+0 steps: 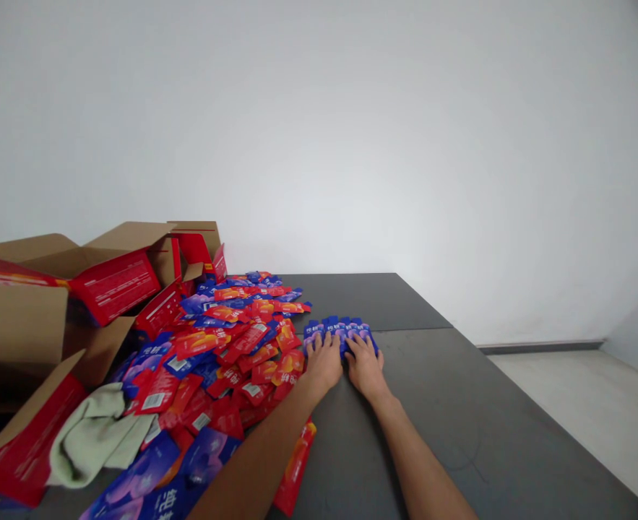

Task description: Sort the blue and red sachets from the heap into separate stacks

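Observation:
Several blue packets (336, 327) with white lettering and purple pictures stand or lie side by side in a short row on the dark table. My left hand (325, 361) rests on the left part of this row, its fingers spread over the lower fronts. Over the right part lies my right hand (365, 367), fingers apart and touching the packets. The palms hide the packets' near ends. Just left of my left hand begins a heap of red packets (253, 337) mixed with blue ones. Near my left forearm is a single red packet (295, 469).
Opened red and brown cardboard boxes (118, 285) crowd the left side. A pale green cloth (94, 433) lies between a box and the heap. The dark table (459, 426) runs back to a white wall (405, 144), and pale floor (568, 390) shows at right.

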`<move>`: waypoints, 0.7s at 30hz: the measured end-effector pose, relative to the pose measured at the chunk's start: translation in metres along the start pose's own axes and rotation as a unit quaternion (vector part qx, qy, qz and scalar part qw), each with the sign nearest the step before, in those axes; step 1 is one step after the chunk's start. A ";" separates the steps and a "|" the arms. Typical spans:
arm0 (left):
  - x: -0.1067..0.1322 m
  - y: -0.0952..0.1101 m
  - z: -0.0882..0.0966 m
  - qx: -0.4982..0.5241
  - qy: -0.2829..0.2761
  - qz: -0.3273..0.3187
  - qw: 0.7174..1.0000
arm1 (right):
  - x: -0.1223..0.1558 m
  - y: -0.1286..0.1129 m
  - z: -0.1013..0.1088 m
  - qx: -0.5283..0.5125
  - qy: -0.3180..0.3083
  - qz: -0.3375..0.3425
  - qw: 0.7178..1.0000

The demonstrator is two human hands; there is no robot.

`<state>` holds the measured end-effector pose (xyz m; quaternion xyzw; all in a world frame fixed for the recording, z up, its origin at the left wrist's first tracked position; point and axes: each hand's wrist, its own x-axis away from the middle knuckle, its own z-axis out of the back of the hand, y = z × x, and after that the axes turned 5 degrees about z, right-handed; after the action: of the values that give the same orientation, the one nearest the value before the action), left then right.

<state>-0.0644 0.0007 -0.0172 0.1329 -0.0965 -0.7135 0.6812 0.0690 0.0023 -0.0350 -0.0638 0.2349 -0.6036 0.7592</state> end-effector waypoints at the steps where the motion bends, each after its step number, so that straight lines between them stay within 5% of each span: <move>1: 0.000 0.000 -0.001 0.000 0.000 0.000 1.000 | 0.000 0.000 -0.001 -0.001 0.000 0.000 1.000; 10: 0.018 -0.002 0.015 -0.027 0.029 0.014 0.999 | 0.005 -0.012 0.010 0.027 0.067 0.024 0.997; 21: 0.056 -0.034 0.052 -0.089 0.072 0.143 0.983 | 0.022 -0.060 0.016 0.012 0.086 0.086 0.992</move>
<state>-0.1157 -0.0557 0.0174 0.1074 -0.0019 -0.6028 0.7906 0.0262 -0.0377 -0.0037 0.0182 0.2964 -0.5419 0.7862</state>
